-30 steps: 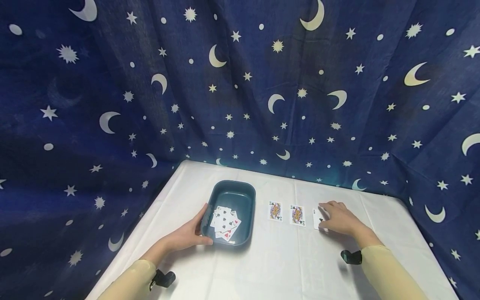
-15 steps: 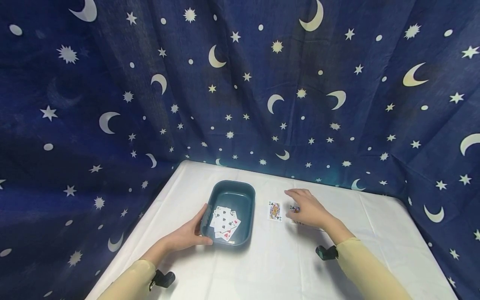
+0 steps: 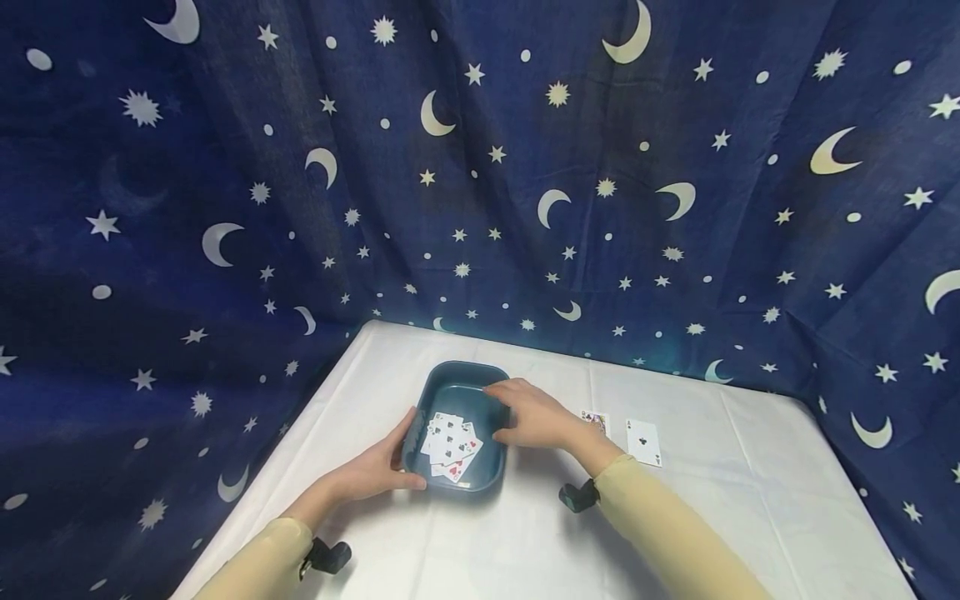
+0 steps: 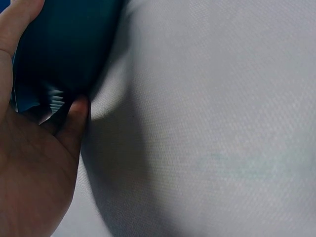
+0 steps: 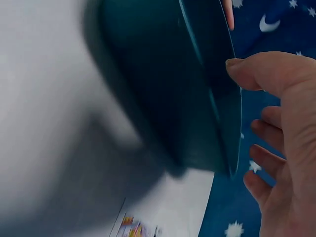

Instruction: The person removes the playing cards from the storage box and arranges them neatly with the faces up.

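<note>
A dark teal plastic tray (image 3: 497,467) stands on the white cloth in the head view, with several playing cards (image 3: 452,442) lying loosely overlapped in it. My left hand (image 3: 381,460) grips its left side, thumb at the near corner and fingers along the wall; the left wrist view shows fingertips (image 4: 77,111) against the teal wall. At the tray's right side, my right hand (image 3: 542,414) is spread, thumb and fingers apart. The right wrist view shows the right thumb (image 5: 247,73) close to the rim and the other fingers loosely bent, holding nothing.
Right of the tray, a face card (image 3: 596,418) lies partly behind my right forearm, and a card with a single black club (image 3: 643,442) lies beyond it. White cloth (image 3: 555,533) covers the table. A blue curtain (image 3: 495,208) with moons and stars hangs behind.
My right hand has moved left from the club card, over the face cards, to the tray's right side. The leftmost face card is now hidden. The left hand has stayed on the tray.
</note>
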The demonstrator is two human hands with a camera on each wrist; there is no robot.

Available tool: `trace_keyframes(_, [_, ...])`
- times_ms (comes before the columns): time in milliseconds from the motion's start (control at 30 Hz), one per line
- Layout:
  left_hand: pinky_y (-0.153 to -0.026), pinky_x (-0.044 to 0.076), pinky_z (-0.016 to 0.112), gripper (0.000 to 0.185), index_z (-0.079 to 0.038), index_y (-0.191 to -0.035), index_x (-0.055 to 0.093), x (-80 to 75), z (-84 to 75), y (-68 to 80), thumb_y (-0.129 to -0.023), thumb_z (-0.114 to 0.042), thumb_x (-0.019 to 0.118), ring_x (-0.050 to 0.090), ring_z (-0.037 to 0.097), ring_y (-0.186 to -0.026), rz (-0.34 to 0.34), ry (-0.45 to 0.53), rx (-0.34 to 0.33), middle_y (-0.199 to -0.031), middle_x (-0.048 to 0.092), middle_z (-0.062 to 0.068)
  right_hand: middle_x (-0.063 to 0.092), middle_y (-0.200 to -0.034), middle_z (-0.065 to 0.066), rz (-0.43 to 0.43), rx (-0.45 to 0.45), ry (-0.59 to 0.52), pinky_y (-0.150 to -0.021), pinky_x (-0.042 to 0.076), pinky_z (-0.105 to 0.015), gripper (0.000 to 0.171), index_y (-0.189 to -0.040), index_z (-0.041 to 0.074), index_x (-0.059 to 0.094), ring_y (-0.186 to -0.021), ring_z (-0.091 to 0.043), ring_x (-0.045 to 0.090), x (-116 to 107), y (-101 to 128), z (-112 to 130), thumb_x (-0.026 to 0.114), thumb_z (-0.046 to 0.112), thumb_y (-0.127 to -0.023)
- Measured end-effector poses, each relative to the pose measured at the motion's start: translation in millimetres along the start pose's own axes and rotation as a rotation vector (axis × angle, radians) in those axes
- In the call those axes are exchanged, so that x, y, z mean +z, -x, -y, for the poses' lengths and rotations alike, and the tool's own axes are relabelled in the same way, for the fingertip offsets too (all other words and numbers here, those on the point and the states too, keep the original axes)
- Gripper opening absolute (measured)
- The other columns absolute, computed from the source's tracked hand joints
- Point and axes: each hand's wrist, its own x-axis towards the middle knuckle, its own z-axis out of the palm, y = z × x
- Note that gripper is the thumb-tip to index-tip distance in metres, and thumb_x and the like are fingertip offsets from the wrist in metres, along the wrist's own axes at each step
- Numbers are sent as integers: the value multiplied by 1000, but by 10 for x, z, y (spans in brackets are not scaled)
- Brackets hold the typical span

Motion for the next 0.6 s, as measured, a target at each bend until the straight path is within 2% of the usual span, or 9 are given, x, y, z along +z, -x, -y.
trace_keyframes(200, [-119, 32, 48, 124, -23, -166, -3, -10, 14, -7, -82, -33, 88, 13, 37, -155, 7, 1, 16, -172, -4, 11, 53, -151, -3, 97, -7, 62, -120, 33, -41, 75, -150, 13, 52, -144, -23, 42, 110, -222, 182, 78, 31, -83])
trace_keyframes(367, [-119, 31, 49, 124, -20, -166, -3, -24, 8, -2, -82, -33, 88, 18, 38, -153, 6, -18, 33, -171, 0, 12, 53, -151, 0, 179, -9, 111, -121, 31, -42, 78, -150, 14, 53, -144, -23, 41, 222, -343, 292, 81, 34, -80])
trace_keyframes(600, [-116, 36, 46, 127, -16, -166, -1, -42, -10, -16, -79, -37, 90, 28, 38, -150, -2, -47, 28, -171, 4, 13, 54, -149, 4, 253, -20, 185, -120, 32, -37, 86, -150, 16, 53, -140, -18, 43, 363, -437, 376, 87, 35, -74])
